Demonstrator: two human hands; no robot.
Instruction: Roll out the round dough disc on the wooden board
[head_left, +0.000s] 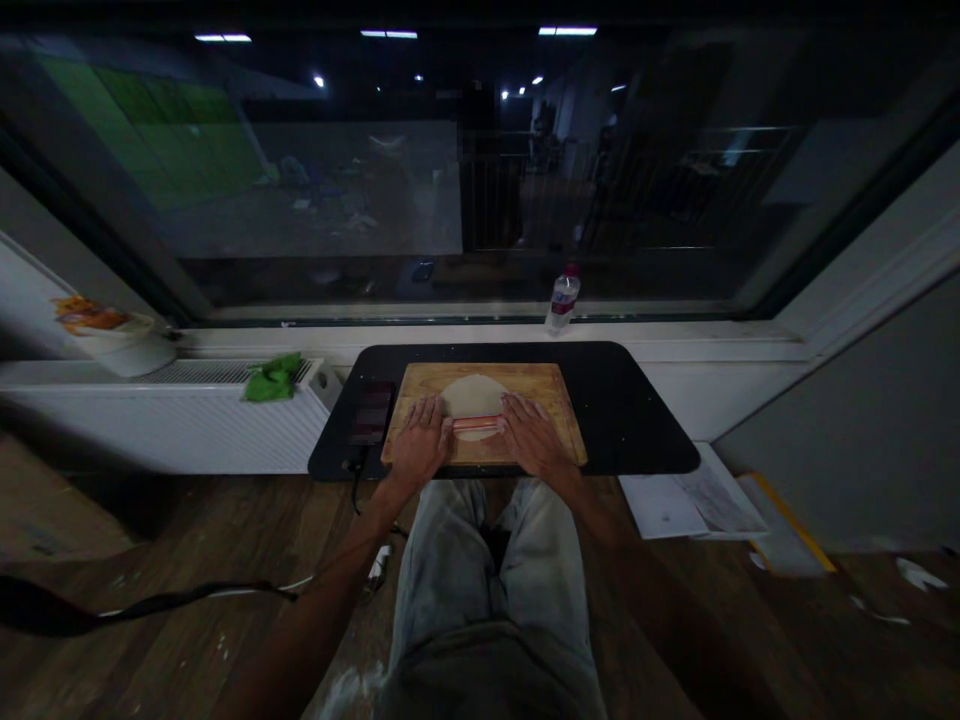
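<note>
A flat round of pale dough (472,395) lies on a wooden board (559,385) on a small black table (637,410). An orange rolling pin (478,425) lies across the near edge of the dough. My left hand (420,440) rests flat on the pin's left end, fingers stretched out. My right hand (531,435) lies flat on its right end, fingers also stretched out. Both palms press on the pin rather than wrap it.
A dark flat device (371,412) lies left of the board. A water bottle (562,300) stands on the window sill. A green cloth (274,378) and a white bowl (124,345) sit on the radiator at left. Papers (690,505) lie on the floor at right.
</note>
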